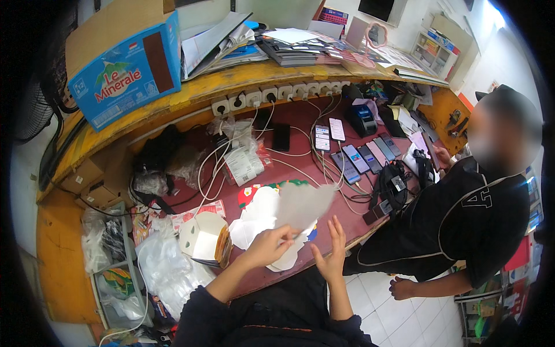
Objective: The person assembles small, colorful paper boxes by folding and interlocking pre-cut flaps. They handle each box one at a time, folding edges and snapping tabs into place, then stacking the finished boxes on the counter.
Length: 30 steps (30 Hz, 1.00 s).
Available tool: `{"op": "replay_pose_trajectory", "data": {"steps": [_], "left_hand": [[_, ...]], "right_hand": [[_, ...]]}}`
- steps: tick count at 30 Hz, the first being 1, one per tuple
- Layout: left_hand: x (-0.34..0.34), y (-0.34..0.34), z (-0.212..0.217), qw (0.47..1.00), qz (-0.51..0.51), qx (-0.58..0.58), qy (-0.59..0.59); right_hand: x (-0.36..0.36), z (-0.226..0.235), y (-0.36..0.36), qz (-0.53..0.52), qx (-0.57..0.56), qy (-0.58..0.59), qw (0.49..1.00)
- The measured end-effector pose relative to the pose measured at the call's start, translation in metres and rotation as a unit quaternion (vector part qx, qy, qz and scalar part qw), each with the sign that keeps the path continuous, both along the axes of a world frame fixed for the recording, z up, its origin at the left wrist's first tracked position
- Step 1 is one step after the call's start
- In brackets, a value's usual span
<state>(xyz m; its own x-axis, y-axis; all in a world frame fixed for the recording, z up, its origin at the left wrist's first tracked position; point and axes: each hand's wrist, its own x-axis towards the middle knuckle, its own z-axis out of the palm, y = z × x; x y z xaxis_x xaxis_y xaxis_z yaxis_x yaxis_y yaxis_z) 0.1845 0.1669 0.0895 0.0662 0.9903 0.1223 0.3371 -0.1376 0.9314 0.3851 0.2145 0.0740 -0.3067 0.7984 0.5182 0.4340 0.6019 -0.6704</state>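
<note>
My left hand (267,246) pinches the lower edge of a pale grey sheet (302,207), smeared by motion and raised over the dark red tabletop (289,165). Whether it is paper or card I cannot tell. Close to its right, my right hand (331,253) is open, fingers up and apart, with nothing in it. Beneath the sheet lie flat white cut-out shapes (245,231), one with a red patterned part (247,195). Left of my left hand stands a stack of nested open paper boxes (203,238), white inside.
Several phones (354,158) and charging cables lie at the right, near a card terminal (363,120). A person in black (430,231) stands there. Clear plastic bags (173,272) and a grey bin (124,301) are at the left. A blue carton (124,72) sits on the shelf above the sockets.
</note>
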Motion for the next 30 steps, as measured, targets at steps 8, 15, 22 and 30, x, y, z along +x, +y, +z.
{"op": "replay_pose_trajectory", "data": {"steps": [8, 15, 22, 30], "left_hand": [[-0.017, -0.029, 0.047, 0.989, -0.024, 0.062, -0.135], [-0.008, -0.036, 0.037, 0.731, 0.043, -0.189, -0.654], [0.021, -0.034, 0.045, 0.775, 0.164, -0.153, -0.591], [0.015, -0.052, 0.026, 0.805, 0.025, -0.102, -0.584]], "right_hand": [[-0.036, 0.035, -0.01, 0.189, -0.124, 0.176, 0.958], [-0.025, 0.058, -0.009, 0.249, -0.02, 0.094, 0.964], [-0.044, 0.056, -0.028, 0.018, -0.051, 0.254, 0.966], [-0.038, 0.055, -0.03, 0.15, -0.145, 0.239, 0.948]]}}
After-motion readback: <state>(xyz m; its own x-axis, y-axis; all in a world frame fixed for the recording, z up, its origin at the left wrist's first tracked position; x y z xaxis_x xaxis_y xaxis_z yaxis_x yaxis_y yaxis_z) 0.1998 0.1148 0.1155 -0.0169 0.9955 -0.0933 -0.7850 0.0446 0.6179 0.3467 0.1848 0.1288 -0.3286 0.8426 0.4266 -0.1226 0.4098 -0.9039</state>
